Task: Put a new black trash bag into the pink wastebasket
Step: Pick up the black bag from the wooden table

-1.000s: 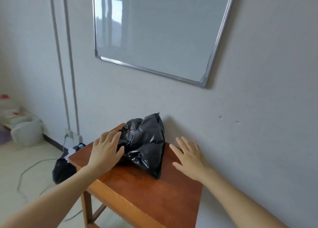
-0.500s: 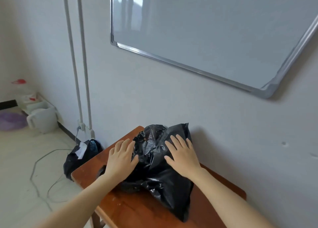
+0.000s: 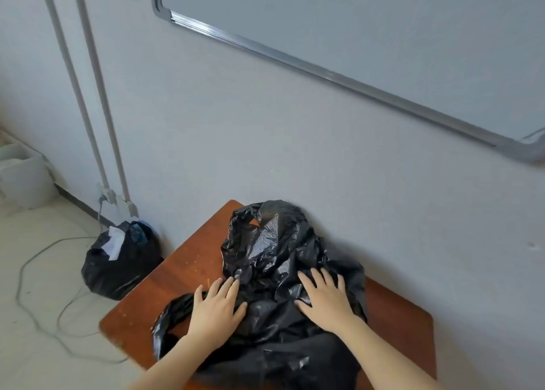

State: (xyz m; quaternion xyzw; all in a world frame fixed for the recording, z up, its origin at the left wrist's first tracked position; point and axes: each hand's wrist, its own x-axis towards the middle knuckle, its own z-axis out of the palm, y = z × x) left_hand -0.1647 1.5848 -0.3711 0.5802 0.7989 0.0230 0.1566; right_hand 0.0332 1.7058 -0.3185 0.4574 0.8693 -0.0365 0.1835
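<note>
Both hands, left [image 3: 214,311] and right [image 3: 323,299], are laid flat with fingers spread on the crumpled black trash bag [image 3: 277,271], nothing pinched. The bag is heaped on the wooden tabletop [image 3: 182,266] against the wall [image 3: 265,139].

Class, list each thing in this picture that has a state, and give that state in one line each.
Bag: crumpled, lying on the table.
Left hand: open, flat on the bag.
Right hand: open, flat on the bag.
Floor bag: full, top open, paper showing.
Cable: loose on the floor.
</note>
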